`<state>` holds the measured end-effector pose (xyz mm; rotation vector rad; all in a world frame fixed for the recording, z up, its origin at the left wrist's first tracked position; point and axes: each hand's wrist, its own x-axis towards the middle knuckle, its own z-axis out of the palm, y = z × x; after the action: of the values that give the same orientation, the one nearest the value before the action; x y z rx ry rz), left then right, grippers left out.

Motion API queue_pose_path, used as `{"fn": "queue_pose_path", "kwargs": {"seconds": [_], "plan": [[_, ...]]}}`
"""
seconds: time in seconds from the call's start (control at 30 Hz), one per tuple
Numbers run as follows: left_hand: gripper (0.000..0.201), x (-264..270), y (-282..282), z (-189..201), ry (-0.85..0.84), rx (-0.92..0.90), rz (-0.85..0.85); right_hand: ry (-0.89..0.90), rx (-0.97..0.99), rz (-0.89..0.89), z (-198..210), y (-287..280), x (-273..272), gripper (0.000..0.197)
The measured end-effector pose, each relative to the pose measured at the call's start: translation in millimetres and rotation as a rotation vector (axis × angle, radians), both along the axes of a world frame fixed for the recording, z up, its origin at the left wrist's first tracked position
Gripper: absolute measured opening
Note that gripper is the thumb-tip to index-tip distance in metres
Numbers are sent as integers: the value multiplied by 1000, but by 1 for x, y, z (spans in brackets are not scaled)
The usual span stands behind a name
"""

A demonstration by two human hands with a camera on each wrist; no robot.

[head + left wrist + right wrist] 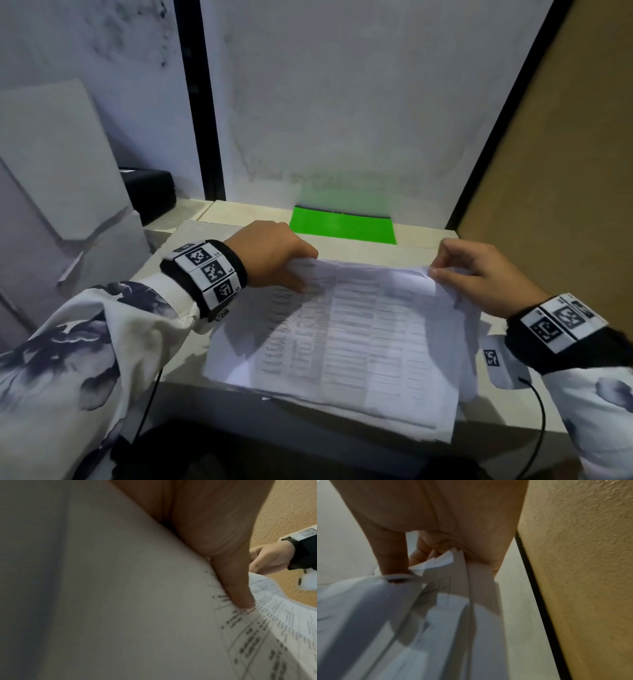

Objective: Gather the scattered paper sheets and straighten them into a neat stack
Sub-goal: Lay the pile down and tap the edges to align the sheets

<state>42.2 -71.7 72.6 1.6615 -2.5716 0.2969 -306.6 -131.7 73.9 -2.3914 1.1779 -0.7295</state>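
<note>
Two hands work one bundle of paper sheets [346,339] lying on a pale tabletop [370,251]; how many sheets it holds cannot be counted, since the edges overlap and blur, though several offset corners show in the right wrist view. One green sheet [342,226] lies flat at the far edge of the table against the wall, apart from the bundle. One black box [152,192] sits on the far left, and one grey board [58,161] leans there beside it.

The left hand [270,255] comes in from the left, knuckles up, and is clamped on the bundle's far left corner: the thumb lies on top of the printed page, the fingers are tucked beneath and hidden. The right hand [479,270] grips the far right corner, fingers curled over the lifted edge and the thumb pressing against them; the paper is creased and bunched there. The far edge of the bundle is raised off the table between the two hands, while the near edge hangs over the table's near edge.

The printed tables on the top page are too blurred to read. Both wrists wear black bands with square markers. In the left wrist view most of the frame is a blank grey surface.
</note>
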Motion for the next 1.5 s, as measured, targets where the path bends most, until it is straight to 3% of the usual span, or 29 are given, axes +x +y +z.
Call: {"fn": "queue_pose_path", "kwargs": {"seconds": [0.07,0.13,0.17,0.2,0.27,0.33,0.4,0.47,0.5,0.6,0.7,0.73,0.77,0.8,0.83,0.87,0.9,0.93,0.97,1.03,1.13,1.2,1.3,1.5], "plan": [[52,1,1,-3,79,13,-54,65,27,-3,5,4,2,27],[53,3,1,1,160,-14,-124,117,69,41,18,13,7,10],[50,4,0,5,199,-35,-152,167,66,67,27,17,10,14],[46,5,0,9,227,-50,-172,222,71,72,35,21,12,30],[40,7,-2,17,253,-75,-191,214,69,27,50,25,10,45],[40,11,-3,25,287,-81,-200,-30,121,-26,56,23,-9,48],[42,17,-3,30,345,-57,-210,-447,306,-103,38,26,-36,64],[42,22,1,35,405,-35,-219,-860,516,-258,-19,33,-51,96],[40,24,3,38,428,-30,-220,-997,600,-332,-53,40,-48,102],[34,26,7,52,503,-44,-211,-1260,962,-214,-120,73,-14,72],[25,24,13,71,628,-40,-180,-1603,1206,-139,-158,91,9,105],[24,24,15,74,690,-30,-170,-1545,1112,-13,-152,95,12,98],[25,23,17,74,771,-10,-159,-1517,1136,3,-147,97,24,85],[29,21,20,70,868,26,-144,-1598,1363,34,-159,81,31,74],[33,18,22,64,958,71,-122,-1633,1233,93,-154,74,34,64],[37,15,23,55,1032,121,-100,-1668,1253,244,-132,75,43,53],[40,11,25,42,1095,170,-77,-1596,853,132,-116,74,51,42],[42,7,25,27,1149,210,-44,-1700,1091,287,-103,69,52,33],[44,4,27,13,1195,236,0,-1708,917,91,-92,67,52,30],[48,0,29,-15,1219,285,94,-1578,899,28,-91,57,37,37],[50,-9,32,-42,1043,411,94,-1336,781,-63,-83,55,31,41],[48,-18,29,-47,1157,479,94,-1189,760,-70,-72,58,39,39],[34,-23,16,-38,1509,382,172,-1056,743,-73,-61,58,49,36],[33,-26,8,6,1617,36,127,-987,393,-86,-23,55,67,23]]}}
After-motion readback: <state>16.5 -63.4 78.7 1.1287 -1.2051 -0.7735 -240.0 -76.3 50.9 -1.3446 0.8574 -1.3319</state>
